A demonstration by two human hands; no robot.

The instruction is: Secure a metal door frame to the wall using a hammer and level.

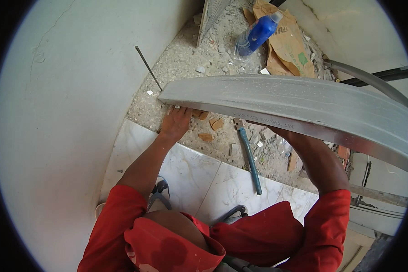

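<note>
A long, pale grey metal channel (pixel 276 97) spans the view from left of centre to the right edge. My left hand (pixel 177 121) grips its lower edge near the left end, fingers curled against it. My right hand (pixel 281 132) holds it from below farther right, fingertips mostly hidden under the metal. A thin dark rod (pixel 147 65) rises beside the channel's left end. Beneath, a tool with a blue-green handle (pixel 251 163) and metal head lies on rubble (pixel 213 145) among brown scraps (pixel 216 123).
A blue bottle (pixel 260 31) and torn brown paper (pixel 292 50) lie at the back, near a leaning board (pixel 207 20). Walls (pixel 54 113) bound the left and back right. Curved and straight bars (pixel 371 80) are at right. My sandalled feet stand on marble tiles (pixel 192 170).
</note>
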